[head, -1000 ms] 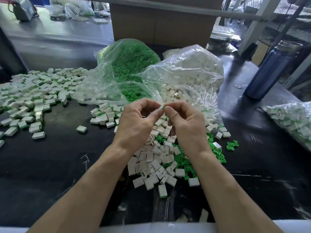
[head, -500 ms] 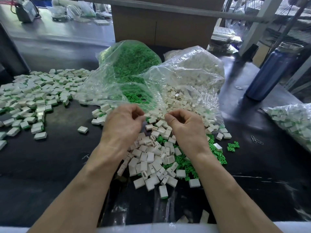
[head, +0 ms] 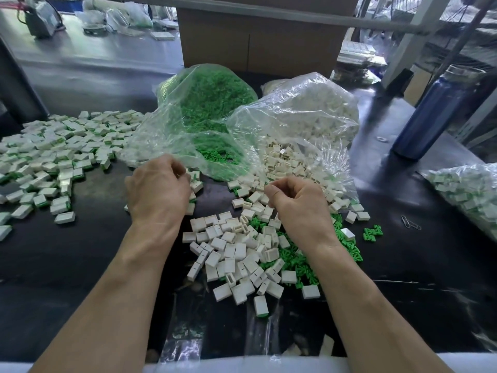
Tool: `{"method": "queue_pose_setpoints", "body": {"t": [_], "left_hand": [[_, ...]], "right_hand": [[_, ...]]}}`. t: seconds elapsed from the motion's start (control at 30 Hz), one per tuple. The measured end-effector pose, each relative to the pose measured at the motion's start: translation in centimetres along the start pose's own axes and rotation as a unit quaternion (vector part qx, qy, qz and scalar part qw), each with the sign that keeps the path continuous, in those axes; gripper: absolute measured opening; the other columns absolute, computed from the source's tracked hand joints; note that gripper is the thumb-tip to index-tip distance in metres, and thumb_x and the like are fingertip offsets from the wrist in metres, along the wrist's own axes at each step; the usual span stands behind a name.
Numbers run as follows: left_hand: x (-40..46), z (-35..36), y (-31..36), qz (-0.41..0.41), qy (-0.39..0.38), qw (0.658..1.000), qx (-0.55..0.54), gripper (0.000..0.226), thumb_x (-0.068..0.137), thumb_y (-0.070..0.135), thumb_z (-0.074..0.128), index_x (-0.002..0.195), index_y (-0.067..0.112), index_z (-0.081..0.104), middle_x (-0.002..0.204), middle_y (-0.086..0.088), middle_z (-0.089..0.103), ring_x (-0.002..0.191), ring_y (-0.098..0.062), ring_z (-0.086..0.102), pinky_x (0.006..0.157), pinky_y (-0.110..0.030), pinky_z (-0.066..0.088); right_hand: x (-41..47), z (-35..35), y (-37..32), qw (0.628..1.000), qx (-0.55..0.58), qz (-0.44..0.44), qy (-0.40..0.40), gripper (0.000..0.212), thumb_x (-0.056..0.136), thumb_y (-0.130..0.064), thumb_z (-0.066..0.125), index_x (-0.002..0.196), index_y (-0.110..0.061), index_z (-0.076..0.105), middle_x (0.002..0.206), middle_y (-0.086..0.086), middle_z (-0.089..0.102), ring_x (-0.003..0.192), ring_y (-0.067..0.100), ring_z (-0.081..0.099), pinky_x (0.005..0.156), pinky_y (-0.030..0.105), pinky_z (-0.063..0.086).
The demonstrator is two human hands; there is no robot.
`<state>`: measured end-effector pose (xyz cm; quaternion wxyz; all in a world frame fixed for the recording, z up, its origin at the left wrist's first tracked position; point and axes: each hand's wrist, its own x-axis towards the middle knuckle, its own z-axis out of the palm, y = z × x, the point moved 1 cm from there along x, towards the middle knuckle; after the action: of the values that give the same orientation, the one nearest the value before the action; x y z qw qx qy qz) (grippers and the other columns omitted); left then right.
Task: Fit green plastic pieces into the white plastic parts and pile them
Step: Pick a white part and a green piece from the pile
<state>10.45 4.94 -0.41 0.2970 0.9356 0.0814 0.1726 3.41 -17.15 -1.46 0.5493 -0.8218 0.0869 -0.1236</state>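
Observation:
My left hand [head: 158,189] hovers back-up over a few white parts at the near edge of the bags; its fingers curl downward and hide whatever is under them. My right hand [head: 295,203] is curled above the loose heap of white plastic parts [head: 231,249], thumb pressed to forefinger, with nothing visible between them. Green plastic pieces [head: 295,261] lie scattered under and to the right of that heap. A wide pile of fitted white-and-green parts [head: 53,157] spreads over the black table [head: 80,251] at the left.
Behind my hands, a clear bag of green pieces [head: 209,103] and a clear bag of white parts [head: 304,114] lie open. A blue bottle [head: 430,109] stands at the right, with another bag of fitted parts [head: 468,189] and a paper clip [head: 410,223]. A cardboard box [head: 263,33] sits behind.
My hands were together in front of me a second ago and have parted. The left hand has swung left and down; the right has dropped toward the white heap.

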Motion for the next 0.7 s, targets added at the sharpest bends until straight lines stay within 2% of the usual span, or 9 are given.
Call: {"method": "queue_pose_setpoints", "body": {"t": [0.1, 0.23, 0.33, 0.43, 0.53, 0.6, 0.7], "left_hand": [[0.0, -0.1, -0.1, -0.004, 0.005, 1.000, 0.018, 0.003, 0.092, 0.028, 0.076, 0.091, 0.025, 0.076, 0.100, -0.006, 0.075, 0.102, -0.034, 0.067, 0.097, -0.050, 0.051], [-0.1, -0.2, 0.0, 0.002, 0.026, 0.999, 0.024, 0.013, 0.092, 0.034, 0.076, 0.095, 0.022, 0.077, 0.103, -0.009, 0.071, 0.102, -0.034, 0.064, 0.096, -0.051, 0.050], [-0.7, -0.4, 0.6, 0.011, 0.030, 0.999, -0.007, 0.028, 0.095, 0.045, 0.072, 0.085, 0.019, 0.073, 0.089, -0.006, 0.072, 0.090, -0.033, 0.067, 0.088, -0.049, 0.054], [-1.7, 0.0, 1.4, 0.019, -0.045, 0.996, -0.076, 0.034, 0.096, 0.048, 0.070, 0.073, 0.022, 0.068, 0.071, 0.005, 0.069, 0.073, -0.021, 0.068, 0.075, -0.039, 0.057], [-2.7, 1.0, 2.2, 0.054, -0.142, 0.983, -0.105, 0.018, 0.093, 0.041, 0.075, 0.081, 0.028, 0.071, 0.077, 0.015, 0.069, 0.072, 0.002, 0.065, 0.070, -0.027, 0.054], [-2.9, 1.6, 2.4, 0.065, -0.187, 0.976, -0.087, 0.010, 0.091, 0.039, 0.078, 0.086, 0.033, 0.073, 0.085, 0.019, 0.069, 0.080, 0.004, 0.063, 0.074, -0.026, 0.052], [-2.8, 2.0, 2.4, 0.073, -0.212, 0.974, -0.041, 0.007, 0.090, 0.039, 0.080, 0.092, 0.033, 0.077, 0.091, 0.019, 0.068, 0.090, -0.005, 0.065, 0.084, -0.033, 0.057]], "right_hand": [[0.0, -0.1, 0.0, 1.000, -0.010, 0.001, 0.003, 0.015, 0.102, -0.032, 0.070, 0.087, -0.031, 0.072, 0.084, -0.008, 0.072, 0.070, -0.001, 0.064, 0.066, 0.014, 0.048], [0.1, -0.2, 0.1, 1.000, -0.019, 0.004, 0.008, 0.016, 0.101, -0.034, 0.071, 0.085, -0.034, 0.071, 0.083, -0.011, 0.073, 0.077, -0.003, 0.068, 0.065, 0.010, 0.048], [0.2, -0.4, 0.2, 1.000, -0.022, 0.010, 0.011, 0.014, 0.101, -0.034, 0.071, 0.087, -0.034, 0.072, 0.082, -0.012, 0.073, 0.079, -0.004, 0.068, 0.065, 0.009, 0.049], [0.7, -0.8, 0.5, 0.999, -0.034, 0.020, 0.010, 0.011, 0.100, -0.033, 0.072, 0.090, -0.030, 0.075, 0.088, -0.011, 0.074, 0.085, 0.004, 0.071, 0.078, 0.021, 0.056], [0.9, -1.3, 0.7, 0.998, -0.059, 0.029, 0.008, 0.011, 0.099, -0.033, 0.073, 0.090, -0.029, 0.076, 0.091, -0.010, 0.074, 0.089, 0.008, 0.071, 0.083, 0.029, 0.058], [1.0, -1.8, 0.8, 0.997, -0.075, 0.036, 0.008, 0.010, 0.098, -0.033, 0.074, 0.090, -0.029, 0.077, 0.089, -0.012, 0.075, 0.087, 0.007, 0.070, 0.080, 0.027, 0.057], [1.1, -2.4, 0.7, 0.995, -0.086, 0.037, -0.019, 0.009, 0.096, -0.033, 0.078, 0.088, -0.030, 0.078, 0.086, -0.012, 0.075, 0.082, 0.004, 0.070, 0.072, 0.022, 0.055]]}}
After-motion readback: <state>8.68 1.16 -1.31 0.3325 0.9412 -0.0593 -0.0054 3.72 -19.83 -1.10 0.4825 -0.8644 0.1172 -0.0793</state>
